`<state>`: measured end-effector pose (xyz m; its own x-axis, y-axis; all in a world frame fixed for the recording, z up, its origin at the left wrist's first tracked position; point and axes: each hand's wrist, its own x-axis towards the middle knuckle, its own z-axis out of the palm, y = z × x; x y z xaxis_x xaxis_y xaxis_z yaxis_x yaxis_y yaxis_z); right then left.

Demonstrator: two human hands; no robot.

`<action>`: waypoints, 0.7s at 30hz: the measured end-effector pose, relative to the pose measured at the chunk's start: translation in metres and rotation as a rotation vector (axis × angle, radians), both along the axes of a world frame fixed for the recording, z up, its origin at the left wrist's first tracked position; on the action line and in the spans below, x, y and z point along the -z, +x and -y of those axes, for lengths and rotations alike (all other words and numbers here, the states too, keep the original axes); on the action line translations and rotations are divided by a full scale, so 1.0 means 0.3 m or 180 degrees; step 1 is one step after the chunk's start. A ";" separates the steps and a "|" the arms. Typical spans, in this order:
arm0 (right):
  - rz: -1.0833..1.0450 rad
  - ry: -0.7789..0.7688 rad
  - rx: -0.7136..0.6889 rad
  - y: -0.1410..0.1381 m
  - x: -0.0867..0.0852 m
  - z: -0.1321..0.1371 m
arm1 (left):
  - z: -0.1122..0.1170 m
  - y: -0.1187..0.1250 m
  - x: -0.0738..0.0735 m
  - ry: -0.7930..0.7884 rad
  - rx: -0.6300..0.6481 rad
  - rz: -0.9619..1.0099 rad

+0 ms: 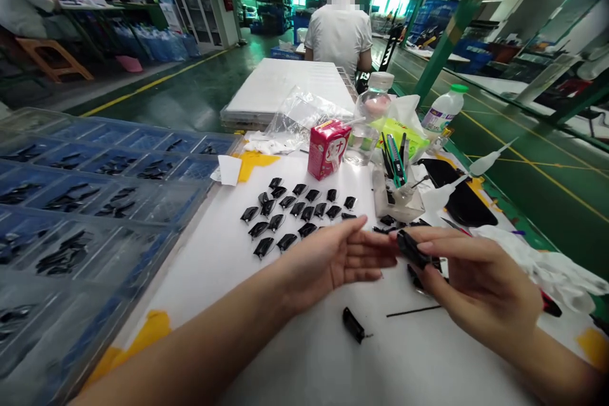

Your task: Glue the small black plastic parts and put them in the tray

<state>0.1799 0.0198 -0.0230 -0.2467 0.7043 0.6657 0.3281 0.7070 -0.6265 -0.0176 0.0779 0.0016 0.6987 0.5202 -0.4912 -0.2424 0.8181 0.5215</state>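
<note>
While right hand (480,285) pinches black part (412,248), left hand (328,260) open, tray (164,228) holds black parts (64,260)

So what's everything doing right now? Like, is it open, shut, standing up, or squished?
Left hand: open, empty
Right hand: holding a black part
Carton: standing upright
Water bottle: capped, standing
Plastic bag: crumpled
Tray: compartments holding black parts

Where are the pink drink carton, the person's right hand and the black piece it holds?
Pink drink carton (328,151): head view, front face.
Right hand (483,285): head view, back of hand.
Black piece (412,249): head view, upper side.
</note>
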 end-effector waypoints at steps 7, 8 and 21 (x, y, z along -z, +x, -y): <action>0.0863 -0.0490 0.0381 -0.076 0.034 -0.021 | -0.116 -0.090 -0.053 0.0422 -0.1813 0.0658; 0.1038 -0.0611 0.0317 -0.095 0.042 -0.027 | -0.122 -0.095 -0.052 0.0451 -0.1892 0.0693; 0.1689 -0.0768 0.0238 -0.081 -0.027 -0.012 | -0.081 -0.056 -0.042 0.1260 -0.1877 0.0116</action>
